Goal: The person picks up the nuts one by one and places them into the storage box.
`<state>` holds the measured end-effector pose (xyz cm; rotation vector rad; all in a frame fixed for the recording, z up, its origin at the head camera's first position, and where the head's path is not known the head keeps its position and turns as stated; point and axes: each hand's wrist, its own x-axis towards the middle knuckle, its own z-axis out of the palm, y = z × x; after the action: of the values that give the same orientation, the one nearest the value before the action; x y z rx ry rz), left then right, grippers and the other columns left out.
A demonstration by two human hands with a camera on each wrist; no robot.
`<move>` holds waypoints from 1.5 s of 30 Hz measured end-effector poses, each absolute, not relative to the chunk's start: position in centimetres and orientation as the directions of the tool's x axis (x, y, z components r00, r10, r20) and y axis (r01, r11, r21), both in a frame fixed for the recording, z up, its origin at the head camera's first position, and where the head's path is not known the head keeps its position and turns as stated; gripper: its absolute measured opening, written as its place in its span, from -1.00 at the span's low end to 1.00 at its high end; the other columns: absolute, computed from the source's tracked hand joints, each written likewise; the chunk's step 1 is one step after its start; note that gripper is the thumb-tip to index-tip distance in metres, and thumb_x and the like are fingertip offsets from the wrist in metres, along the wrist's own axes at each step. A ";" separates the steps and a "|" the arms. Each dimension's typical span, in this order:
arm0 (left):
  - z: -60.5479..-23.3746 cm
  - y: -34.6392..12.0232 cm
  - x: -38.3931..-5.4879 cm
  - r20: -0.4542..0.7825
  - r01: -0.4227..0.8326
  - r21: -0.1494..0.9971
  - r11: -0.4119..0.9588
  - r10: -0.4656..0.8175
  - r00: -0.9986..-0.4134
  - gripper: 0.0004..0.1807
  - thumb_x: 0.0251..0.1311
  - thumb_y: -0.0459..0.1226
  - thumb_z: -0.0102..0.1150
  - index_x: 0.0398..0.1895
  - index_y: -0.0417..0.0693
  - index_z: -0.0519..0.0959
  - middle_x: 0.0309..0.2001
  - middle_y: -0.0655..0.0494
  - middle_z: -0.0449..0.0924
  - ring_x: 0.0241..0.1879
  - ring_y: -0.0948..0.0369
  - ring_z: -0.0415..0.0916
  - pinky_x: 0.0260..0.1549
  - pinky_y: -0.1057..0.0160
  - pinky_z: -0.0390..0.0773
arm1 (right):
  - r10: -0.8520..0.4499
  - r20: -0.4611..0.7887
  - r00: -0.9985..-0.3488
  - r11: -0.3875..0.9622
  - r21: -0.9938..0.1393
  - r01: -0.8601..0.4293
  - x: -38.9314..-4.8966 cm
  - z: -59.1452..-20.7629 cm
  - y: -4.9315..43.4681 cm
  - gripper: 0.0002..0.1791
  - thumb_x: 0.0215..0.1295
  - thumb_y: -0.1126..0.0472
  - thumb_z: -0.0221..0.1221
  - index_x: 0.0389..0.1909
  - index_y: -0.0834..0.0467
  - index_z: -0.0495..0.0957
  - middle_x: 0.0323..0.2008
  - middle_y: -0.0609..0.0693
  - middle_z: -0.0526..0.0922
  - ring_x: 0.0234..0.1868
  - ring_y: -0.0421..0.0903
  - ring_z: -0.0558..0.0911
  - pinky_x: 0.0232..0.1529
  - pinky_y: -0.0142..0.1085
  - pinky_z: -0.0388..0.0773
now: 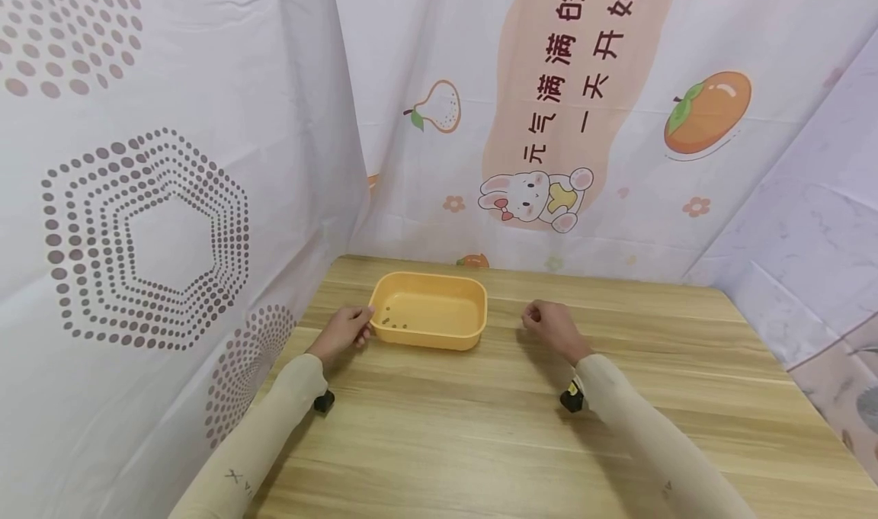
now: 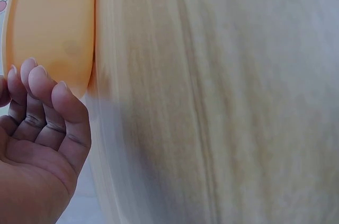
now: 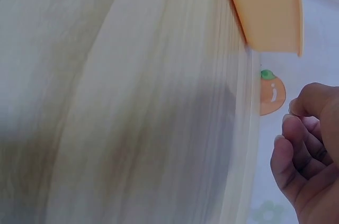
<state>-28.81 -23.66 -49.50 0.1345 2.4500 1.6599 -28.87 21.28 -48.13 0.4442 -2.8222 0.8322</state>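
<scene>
A yellow-orange rectangular plastic tray (image 1: pixel 428 341) stands on the wooden table, and its side wall (image 2: pixel 53 17) shows in the left wrist view. Several tiny dark ring-like pieces (image 1: pixel 386 321) lie inside, toward its left end. My left hand (image 1: pixel 345 328) grips the tray's left rim between thumb and curled fingers. To the right of the tray, apart from it, my right hand (image 1: pixel 554 327) hovers over the table. Its fingers (image 3: pixel 283 155) are curled and the thumb and index tips meet, with no object showing between them.
The wood-grain table (image 1: pixel 425 427) reaches back to a printed curtain (image 1: pixel 425 184) with fruit and a rabbit. Another white curtain (image 1: pixel 171 245) with dot patterns hangs close along the left edge. A pale marbled sheet (image 1: pixel 789 222) borders the right side.
</scene>
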 end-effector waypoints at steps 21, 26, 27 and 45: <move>-49.4 -23.5 -28.7 -0.094 -0.023 0.929 0.370 0.175 -0.980 -0.55 0.63 -0.07 -0.07 -0.31 -0.23 0.56 -0.45 -0.01 0.55 -0.55 0.24 0.44 -0.55 0.34 0.54 | -0.266 0.263 -0.927 0.762 -0.531 -0.370 -28.4 -47.0 18.4 -0.90 0.40 0.27 0.23 -0.27 0.20 0.69 -0.38 -0.04 0.71 -0.36 -0.17 0.63 -0.29 -0.24 0.63; -49.5 -23.5 -28.8 -0.094 -0.026 0.929 0.370 0.167 -0.981 -0.54 0.63 -0.05 -0.07 -0.32 -0.23 0.56 -0.46 -0.01 0.55 -0.55 0.24 0.45 -0.56 0.35 0.53 | -0.287 0.279 -0.916 0.739 -0.544 -0.397 -28.2 -46.7 17.7 -0.90 0.41 0.26 0.23 -0.25 0.20 0.69 -0.36 -0.03 0.73 -0.33 -0.16 0.68 -0.27 -0.24 0.67; -49.5 -23.5 -28.8 -0.096 -0.029 0.929 0.368 0.164 -0.982 -0.54 0.63 -0.05 -0.06 -0.32 -0.23 0.56 -0.46 -0.01 0.54 -0.55 0.24 0.45 -0.56 0.35 0.53 | -0.290 0.281 -0.915 0.735 -0.546 -0.401 -28.2 -46.6 17.5 -0.90 0.41 0.26 0.23 -0.25 0.20 0.68 -0.35 -0.03 0.73 -0.33 -0.16 0.68 -0.27 -0.24 0.67; -49.3 -23.5 -28.6 -0.093 -0.021 0.923 0.385 0.168 -0.981 -0.54 0.62 -0.03 -0.07 -0.28 -0.22 0.56 -0.44 0.00 0.54 -0.53 0.23 0.45 -0.55 0.35 0.53 | -0.314 0.292 -0.903 0.718 -0.550 -0.427 -28.0 -45.8 15.6 -0.91 0.42 0.28 0.24 -0.25 0.20 0.69 -0.36 -0.04 0.73 -0.35 -0.19 0.66 -0.29 -0.29 0.66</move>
<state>-28.61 -23.53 -49.33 0.1322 2.4678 1.6478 -27.99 15.57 -45.85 0.5983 -2.7444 0.9444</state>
